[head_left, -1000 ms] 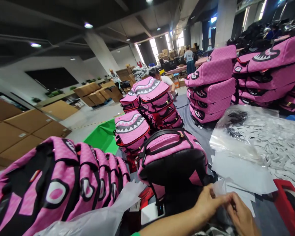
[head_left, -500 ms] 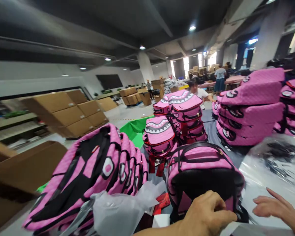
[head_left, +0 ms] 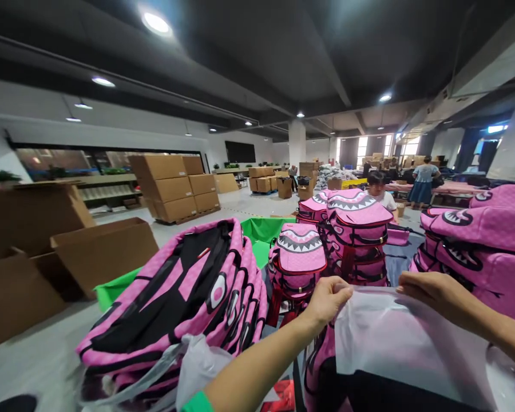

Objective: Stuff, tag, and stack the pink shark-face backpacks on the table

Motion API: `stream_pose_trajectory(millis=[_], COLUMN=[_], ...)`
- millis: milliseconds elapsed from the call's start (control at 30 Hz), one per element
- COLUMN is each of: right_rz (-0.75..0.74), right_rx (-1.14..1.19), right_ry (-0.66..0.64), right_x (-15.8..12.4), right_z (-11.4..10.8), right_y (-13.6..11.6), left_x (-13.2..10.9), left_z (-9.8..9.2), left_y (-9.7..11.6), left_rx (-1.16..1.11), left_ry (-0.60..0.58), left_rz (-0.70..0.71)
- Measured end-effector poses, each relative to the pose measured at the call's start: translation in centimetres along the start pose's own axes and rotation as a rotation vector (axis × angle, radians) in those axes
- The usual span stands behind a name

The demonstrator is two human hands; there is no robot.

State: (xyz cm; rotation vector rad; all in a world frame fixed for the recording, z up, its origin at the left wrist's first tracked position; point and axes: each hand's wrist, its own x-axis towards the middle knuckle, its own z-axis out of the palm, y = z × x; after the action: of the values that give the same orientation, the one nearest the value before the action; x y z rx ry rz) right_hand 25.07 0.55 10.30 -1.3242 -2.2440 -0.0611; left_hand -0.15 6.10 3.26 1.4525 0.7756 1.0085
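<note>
A translucent white plastic bag [head_left: 381,326] is stretched between my two hands, in front of and over a pink and black backpack [head_left: 320,366]. My left hand [head_left: 331,298] pinches the bag's upper left corner between thumb and fingers. At the top edge further right, my right hand [head_left: 427,290] is closed on the same bag; its thumb is mostly hidden. Much of the backpack shows only dimly through the plastic. Behind my left hand sits a pink backpack with a shark-mouth print [head_left: 301,249].
Several pink backpacks [head_left: 189,286] lean in a row at left, by a green-lined container [head_left: 261,232]. More backpacks [head_left: 489,246] are stacked at right. Open cartons [head_left: 107,252] stand at far left. A co-worker [head_left: 383,197] is beyond the stacks; others are further back.
Both hands have risen, and the plastic bag has come up between them, covering part of the backpack. My right hand has closed on the bag. The view has shifted left and up.
</note>
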Motion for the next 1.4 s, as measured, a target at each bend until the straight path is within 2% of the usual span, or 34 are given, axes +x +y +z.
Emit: stream_pose_trajectory(millis=[100, 167, 233, 300, 333, 400, 467, 500, 533, 600, 667, 700, 767, 833, 900, 933, 1033, 1100, 1200, 1300, 1400], right_rz=[0.036, 0.082, 0.11, 0.122, 0.126, 0.127, 0.115, 0.107, 0.1, 0.096, 0.099, 0.096, 0.051, -0.009, -0.032, -0.003, 0.186, 0.312, 0.367, 0.351, 0.316], right_rx=[0.059, 0.128, 0.189, 0.228, 0.241, 0.256, 0.268, 0.275, 0.278, 0.265, 0.22, 0.181, 0.074, -0.034, -0.047, -0.015, 0.136, 0.233, 0.368, 0.402, 0.328], right_ry=[-0.192, -0.271, -0.316, -0.333, -0.337, -0.329, -0.31, -0.302, -0.299, -0.3, -0.264, -0.205, 0.009, 0.262, 0.387, 0.377, 0.222, 0.15, 0.026, -0.067, -0.024], right_x=[1.2, 1.0, 0.6, 0.4, 0.3, 0.3, 0.4, 0.4, 0.5, 0.5, 0.3, 0.1, -0.9, -2.6, -4.7, -5.8, -8.3, -8.9, -9.1, -10.5, -13.6], right_z=[1.1, 1.8, 2.1, 2.0, 2.0, 2.0, 2.2, 2.4, 2.6, 3.1, 3.3, 3.2, 2.6, 1.7, 1.1, 1.0, 1.3, 1.6, 1.4, 1.3, 2.2], right_y=[1.1, 1.4, 1.3, 1.2, 1.1, 1.1, 1.4, 1.5, 1.7, 2.0, 2.1, 2.0, 1.4, 0.3, -1.3, -2.1, -4.2, -4.9, -5.2, -5.1, -5.0], left_x=[1.0, 0.9, 0.9, 1.0, 1.2, 1.5, 1.5, 1.4, 1.1, 0.3, -0.8, -1.3, -2.2, -2.7, -2.9, -3.0, -3.4, -3.8, -4.6, -5.5, -7.2], left_z=[-0.9, -1.8, -2.7, -3.2, -3.1, -2.1, -0.4, 0.6, 1.4, 2.7, 3.1, 3.1, 2.9, 2.8, 2.9, 3.0, 3.2, 3.2, 2.9, 2.4, 1.7], left_y=[-1.7, -1.4, 0.5, 3.5, 5.1, 7.6, 8.5, 8.2, 7.5, 5.3, 3.0, 2.0, 0.8, 0.5, 0.8, 1.0, 1.5, 1.6, 1.7, 1.4, 0.5], left_rx=[0.069, 0.124, 0.244, 0.35, 0.371, 0.358, 0.416, 0.492, 0.577, 0.672, 0.592, 0.515, 0.37, 0.279, 0.213, 0.18, 0.06, -0.018, -0.042, 0.042, 0.263], left_ry=[-0.026, -0.081, -0.08, -0.043, -0.06, -0.229, -0.429, -0.477, -0.477, -0.388, -0.288, -0.252, -0.216, -0.204, -0.223, -0.239, -0.276, -0.313, -0.376, -0.382, -0.351], left_rz=[-0.034, -0.059, 0.024, 0.219, 0.311, 0.408, 0.453, 0.471, 0.486, 0.481, 0.43, 0.406, 0.375, 0.347, 0.271, 0.226, 0.138, 0.099, 0.057, 0.174, 0.447])
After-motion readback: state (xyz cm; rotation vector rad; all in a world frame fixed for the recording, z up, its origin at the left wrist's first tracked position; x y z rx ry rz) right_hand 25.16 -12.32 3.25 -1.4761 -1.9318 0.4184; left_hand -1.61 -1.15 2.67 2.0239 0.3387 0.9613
